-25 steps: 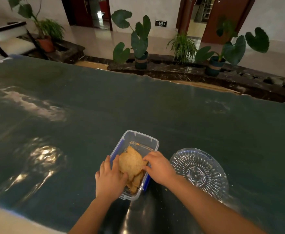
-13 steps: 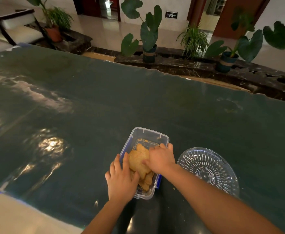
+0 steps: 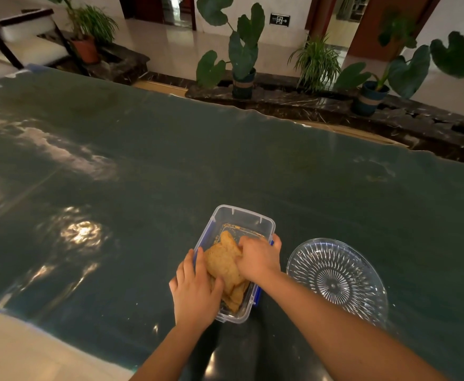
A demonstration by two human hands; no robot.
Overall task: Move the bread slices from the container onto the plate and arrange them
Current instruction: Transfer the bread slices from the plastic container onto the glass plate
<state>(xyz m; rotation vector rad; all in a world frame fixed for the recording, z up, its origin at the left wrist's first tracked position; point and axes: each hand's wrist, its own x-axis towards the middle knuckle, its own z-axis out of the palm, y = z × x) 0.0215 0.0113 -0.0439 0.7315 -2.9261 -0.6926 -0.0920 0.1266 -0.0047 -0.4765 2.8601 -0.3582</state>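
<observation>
A clear plastic container (image 3: 242,215) with blue clips stands on the dark green table, holding several golden-brown bread slices (image 3: 221,264). My left hand (image 3: 195,292) grips the container's near left corner, thumb inside against the bread. My right hand (image 3: 258,257) reaches into the container from the right, fingers curled down on the top slice. Just right of the container sits a clear cut-glass plate (image 3: 362,273) with nothing on it.
The green table cover (image 3: 170,160) stretches far to the left and back, with glare patches. Potted plants (image 3: 242,56) on a dark stone ledge line the far side. The table's near edge runs bottom left.
My right hand has gone from the container's right rim into the box, onto the top bread slice. My left hand stays on the container. The camera view has drifted slightly.
</observation>
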